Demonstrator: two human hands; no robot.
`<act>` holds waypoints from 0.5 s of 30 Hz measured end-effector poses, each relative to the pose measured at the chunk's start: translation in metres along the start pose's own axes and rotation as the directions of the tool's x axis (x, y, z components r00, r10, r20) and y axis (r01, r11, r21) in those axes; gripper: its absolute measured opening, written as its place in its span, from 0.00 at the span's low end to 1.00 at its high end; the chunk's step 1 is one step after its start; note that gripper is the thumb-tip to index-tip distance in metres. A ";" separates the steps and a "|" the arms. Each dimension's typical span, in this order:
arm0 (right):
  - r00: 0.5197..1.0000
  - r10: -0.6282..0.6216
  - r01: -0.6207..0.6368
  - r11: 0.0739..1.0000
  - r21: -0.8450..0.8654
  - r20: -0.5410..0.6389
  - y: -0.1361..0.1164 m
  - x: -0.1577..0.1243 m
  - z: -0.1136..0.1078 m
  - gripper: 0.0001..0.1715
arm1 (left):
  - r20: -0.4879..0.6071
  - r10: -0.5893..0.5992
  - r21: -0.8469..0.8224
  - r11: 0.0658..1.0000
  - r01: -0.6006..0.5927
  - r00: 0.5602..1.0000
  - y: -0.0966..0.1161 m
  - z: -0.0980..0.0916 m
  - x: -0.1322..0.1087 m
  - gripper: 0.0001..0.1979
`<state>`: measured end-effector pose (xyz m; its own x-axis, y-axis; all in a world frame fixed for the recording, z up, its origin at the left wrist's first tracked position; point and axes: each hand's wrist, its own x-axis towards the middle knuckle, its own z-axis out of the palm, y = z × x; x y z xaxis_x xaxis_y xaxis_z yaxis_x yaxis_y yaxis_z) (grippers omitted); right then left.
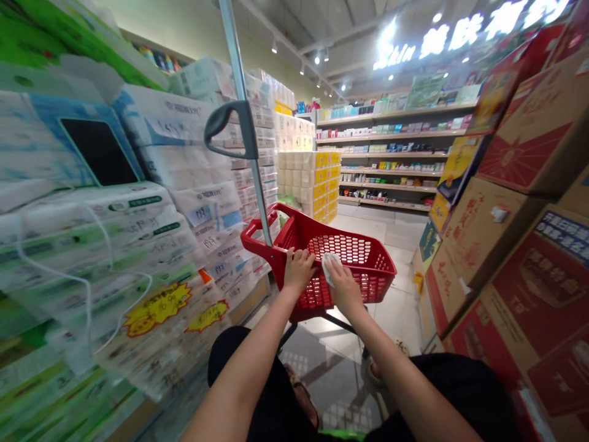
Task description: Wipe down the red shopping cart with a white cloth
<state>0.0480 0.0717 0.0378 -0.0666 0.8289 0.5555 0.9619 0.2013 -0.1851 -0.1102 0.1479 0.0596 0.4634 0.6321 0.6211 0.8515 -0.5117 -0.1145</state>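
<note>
A red plastic shopping basket cart [368, 248] with a perforated body stands in front of me on dark legs. My left hand [299, 269] grips its near top rim, fingers curled over the edge. Just to the right, my right hand [343, 283] presses a white cloth or tissue [329, 267] against the near side at the rim. A metal pole [238, 67] with a grey loop handle [230, 129] rises at the cart's left end, beside the red push handle [257, 242].
Wrapped tissue packs [161, 116] are stacked at the left, with a phone [103, 150] and a white cable [89, 301] on them. Cardboard boxes [488, 227] line the right. Shelves of goods [391, 156] stand behind, beyond the tiled floor [396, 233].
</note>
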 end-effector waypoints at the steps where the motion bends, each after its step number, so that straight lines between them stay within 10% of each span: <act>1: 0.999 -0.038 0.038 0.999 0.012 -0.008 -0.009 0.004 0.002 0.40 | -0.007 0.000 0.000 1.000 0.000 1.000 0.001 0.000 -0.001 0.09; 7: 0.995 -0.093 0.094 0.995 0.017 -0.042 0.016 -0.010 -0.006 0.42 | -0.005 0.005 -0.032 0.999 -0.005 1.000 0.003 0.000 -0.007 0.12; 15: 0.962 0.214 -0.220 0.975 -0.016 -0.168 0.109 -0.061 -0.026 0.35 | 0.020 -0.023 -0.052 0.998 0.024 1.000 0.010 0.000 -0.009 0.14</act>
<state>0.1641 0.0299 0.0049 0.1861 0.7533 0.6308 0.9572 0.0057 -0.2892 -0.1057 0.1372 0.0528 0.4485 0.6551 0.6079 0.8485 -0.5258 -0.0594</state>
